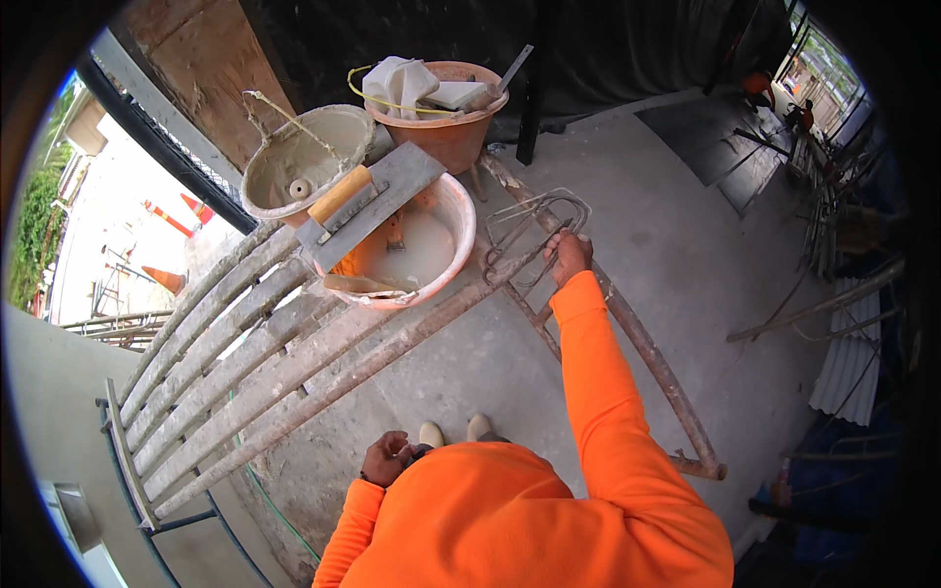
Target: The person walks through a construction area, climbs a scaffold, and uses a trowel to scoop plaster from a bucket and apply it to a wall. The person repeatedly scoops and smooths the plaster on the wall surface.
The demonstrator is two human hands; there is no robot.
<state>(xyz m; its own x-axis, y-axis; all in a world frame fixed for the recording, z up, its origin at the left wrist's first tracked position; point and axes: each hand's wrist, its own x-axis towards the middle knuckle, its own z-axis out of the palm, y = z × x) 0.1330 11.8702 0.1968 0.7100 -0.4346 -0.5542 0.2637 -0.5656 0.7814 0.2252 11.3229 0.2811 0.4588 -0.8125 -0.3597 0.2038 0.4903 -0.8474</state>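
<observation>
My right hand (569, 257) reaches out over the end of a scaffold-like platform of dirty pipes, its fingers closed on a set of bent metal wire loops (537, 208). Down by my waist, my left hand (389, 458) has curled fingers next to something dark; what they hold, if anything, is hidden. Nearest to the right hand stands a bucket (461, 257) of whitish liquid with a brush in it. Across its rim lies a steel trowel (412, 176) with a wooden handle.
Behind stand a grey-coated bucket (270, 186) and an orange bucket (446, 147) filled with tools and a white bag. The pipe platform (284, 412) spans the left. Metal rods (833, 216) and corrugated sheet (849, 358) lie right. Traffic cones (163, 279) stand outside.
</observation>
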